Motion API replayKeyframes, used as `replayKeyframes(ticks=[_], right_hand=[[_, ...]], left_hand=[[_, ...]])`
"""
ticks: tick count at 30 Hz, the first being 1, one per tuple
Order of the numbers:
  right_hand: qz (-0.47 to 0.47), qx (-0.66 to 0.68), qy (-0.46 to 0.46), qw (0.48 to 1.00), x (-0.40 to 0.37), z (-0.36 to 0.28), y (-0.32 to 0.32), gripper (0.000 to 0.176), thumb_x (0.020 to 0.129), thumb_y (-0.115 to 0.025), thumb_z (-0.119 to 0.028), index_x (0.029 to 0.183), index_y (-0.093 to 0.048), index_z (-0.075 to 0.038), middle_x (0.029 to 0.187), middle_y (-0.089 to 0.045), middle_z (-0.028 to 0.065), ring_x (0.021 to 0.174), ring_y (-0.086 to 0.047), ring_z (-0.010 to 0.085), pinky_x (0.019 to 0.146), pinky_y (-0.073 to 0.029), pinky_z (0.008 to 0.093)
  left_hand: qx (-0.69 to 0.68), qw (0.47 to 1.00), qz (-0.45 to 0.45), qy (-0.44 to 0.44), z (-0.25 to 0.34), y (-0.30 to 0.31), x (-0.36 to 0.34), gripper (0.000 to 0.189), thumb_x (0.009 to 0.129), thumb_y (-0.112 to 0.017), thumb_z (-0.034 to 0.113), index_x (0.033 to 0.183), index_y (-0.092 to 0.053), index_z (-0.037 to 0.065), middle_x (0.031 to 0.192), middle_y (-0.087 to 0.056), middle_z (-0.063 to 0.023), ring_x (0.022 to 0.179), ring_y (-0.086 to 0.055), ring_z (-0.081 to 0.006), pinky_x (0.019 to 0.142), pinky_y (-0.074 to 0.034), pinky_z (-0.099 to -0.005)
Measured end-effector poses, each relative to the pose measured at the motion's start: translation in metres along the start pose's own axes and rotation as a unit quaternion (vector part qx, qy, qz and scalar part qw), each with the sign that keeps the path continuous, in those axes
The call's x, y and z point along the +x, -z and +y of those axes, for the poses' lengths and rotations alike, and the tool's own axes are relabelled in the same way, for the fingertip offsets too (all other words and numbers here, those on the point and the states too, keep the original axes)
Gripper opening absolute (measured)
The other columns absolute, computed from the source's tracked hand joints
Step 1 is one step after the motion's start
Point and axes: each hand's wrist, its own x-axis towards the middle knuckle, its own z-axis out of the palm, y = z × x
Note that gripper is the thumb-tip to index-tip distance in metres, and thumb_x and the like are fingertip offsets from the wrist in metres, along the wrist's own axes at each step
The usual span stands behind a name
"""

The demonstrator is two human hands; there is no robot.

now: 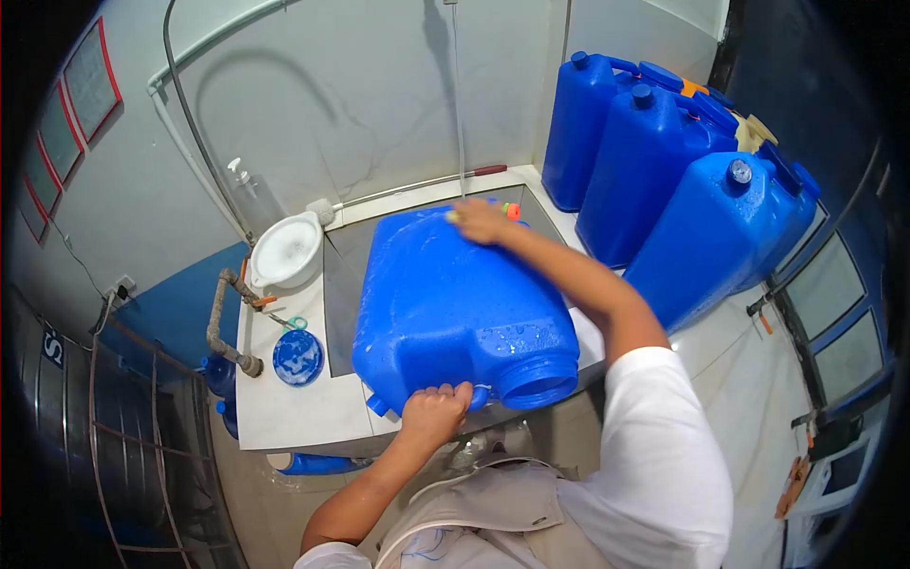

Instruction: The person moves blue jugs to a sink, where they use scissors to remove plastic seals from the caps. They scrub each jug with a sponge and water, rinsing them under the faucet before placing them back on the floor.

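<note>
A big blue water jug (445, 303) lies on its side over the sink (346, 275), its uncapped round mouth (538, 381) toward me. My left hand (436, 414) is closed round the handle beside the mouth. My right hand (482, 222) presses on the jug's far end, fingers curled over a yellow sponge (453, 217) that shows only at its edge. Water drops and soapy streaks cover the upper side of the jug. Just beyond my right hand is a small orange and green item (513, 211).
Several blue jugs (626, 171) stand close together on the right of the counter. To the left are a white basin (287, 248) of suds, a soapy blue lid (299, 357), pipes (220, 313) and a pump bottle (254, 190). A long-handled brush (408, 192) lies behind the sink.
</note>
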Motion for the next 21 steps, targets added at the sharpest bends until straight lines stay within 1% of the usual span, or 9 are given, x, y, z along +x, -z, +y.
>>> replayKeyframes(ticks=[5, 7, 10, 12, 14, 15, 17, 20, 21], right_hand=[[0.000, -0.020, -0.008, 1.000, -0.129, 0.003, 0.036, 0.033, 0.091, -0.042, -0.036, 0.106, -0.052, -0.008, 0.106, -0.050, 0.0164, 0.104, -0.050, 0.0336, 0.086, -0.038, 0.0508], [0.016, 0.003, 0.092, 0.996, -0.178, -0.032, 0.052, 0.030, 0.090, -0.045, -0.035, 0.101, -0.054, -0.009, 0.101, -0.051, 0.0153, 0.101, -0.050, 0.0337, 0.085, -0.038, 0.0480], [0.005, 0.085, 0.125, 0.989, -0.157, -0.015, 0.054, 0.030, 0.090, -0.046, -0.035, 0.101, -0.053, -0.008, 0.097, -0.048, 0.0145, 0.098, -0.046, 0.0310, 0.086, -0.035, 0.0430], [0.087, 0.079, 0.158, 0.981, -0.105, 0.047, 0.029, 0.031, 0.089, -0.047, -0.033, 0.107, -0.054, -0.008, 0.100, -0.049, 0.0138, 0.095, -0.047, 0.0307, 0.085, -0.037, 0.0396], [0.041, 0.335, -0.096, 0.937, -0.075, 0.080, 0.025, 0.032, 0.088, -0.048, -0.030, 0.110, -0.055, -0.007, 0.104, -0.051, 0.0130, 0.096, -0.049, 0.0298, 0.086, -0.039, 0.0384], [0.049, 0.338, -0.095, 0.935, -0.066, 0.086, 0.017, 0.032, 0.088, -0.048, -0.030, 0.110, -0.055, -0.007, 0.104, -0.051, 0.0130, 0.096, -0.049, 0.0298, 0.086, -0.039, 0.0384], [0.186, 0.382, 0.026, 0.905, -0.038, 0.072, 0.007, 0.031, 0.089, -0.048, -0.027, 0.111, -0.056, -0.006, 0.104, -0.053, 0.0124, 0.099, -0.051, 0.0274, 0.085, -0.040, 0.0388], [0.257, 0.354, 0.189, 0.879, -0.023, -0.010, 0.076, 0.030, 0.088, -0.051, -0.028, 0.105, -0.058, -0.004, 0.103, -0.056, 0.0145, 0.098, -0.052, 0.0285, 0.085, -0.041, 0.0412], [0.288, 0.348, 0.231, 0.862, -0.016, -0.033, 0.089, 0.030, 0.088, -0.051, -0.029, 0.103, -0.058, -0.004, 0.102, -0.057, 0.0148, 0.097, -0.052, 0.0298, 0.084, -0.042, 0.0416]], left_hand=[[-0.003, 1.000, 0.029, -0.012, -0.005, -0.001, 0.004, 0.013, 0.065, -0.060, 0.013, 0.068, -0.048, 0.012, 0.054, -0.054, -0.0051, 0.045, -0.058, -0.0202, 0.042, -0.048, -0.0331], [-0.008, 0.999, 0.032, -0.005, -0.007, -0.002, 0.003, 0.016, 0.062, -0.063, 0.014, 0.069, -0.048, 0.013, 0.054, -0.054, -0.0050, 0.046, -0.059, -0.0207, 0.043, -0.047, -0.0342], [0.008, 0.999, 0.044, 0.011, -0.016, 0.011, 0.012, 0.021, 0.059, -0.065, 0.015, 0.068, -0.046, 0.013, 0.054, -0.054, -0.0048, 0.050, -0.060, -0.0209, 0.045, -0.048, -0.0350], [-0.004, 0.999, 0.026, 0.020, -0.025, 0.031, 0.027, 0.025, 0.058, -0.066, 0.015, 0.079, -0.053, 0.012, 0.059, -0.058, -0.0065, 0.055, -0.062, -0.0247, 0.048, -0.048, -0.0374], [-0.049, 0.989, 0.075, 0.120, -0.026, 0.059, 0.045, 0.038, 0.062, -0.064, 0.011, 0.098, -0.055, 0.011, 0.066, -0.062, -0.0092, 0.059, -0.063, -0.0302, 0.050, -0.048, -0.0400], [-0.042, 0.990, 0.077, 0.114, -0.030, 0.068, 0.051, 0.038, 0.062, -0.064, 0.011, 0.098, -0.055, 0.011, 0.066, -0.062, -0.0092, 0.059, -0.063, -0.0302, 0.050, -0.048, -0.0400], [-0.134, 0.947, 0.134, 0.260, -0.047, 0.080, 0.057, 0.049, 0.064, -0.060, 0.005, 0.113, -0.050, 0.006, 0.067, -0.064, -0.0107, 0.059, -0.063, -0.0313, 0.052, -0.047, -0.0407], [-0.311, 0.835, 0.269, 0.365, -0.080, 0.071, 0.061, 0.035, 0.067, -0.055, 0.000, 0.102, -0.051, 0.001, 0.057, -0.056, -0.0082, 0.047, -0.057, -0.0245, 0.044, -0.044, -0.0371], [-0.300, 0.837, 0.266, 0.372, -0.076, 0.075, 0.058, 0.035, 0.067, -0.055, 0.000, 0.102, -0.051, 0.001, 0.057, -0.056, -0.0082, 0.047, -0.057, -0.0245, 0.044, -0.044, -0.0371]])
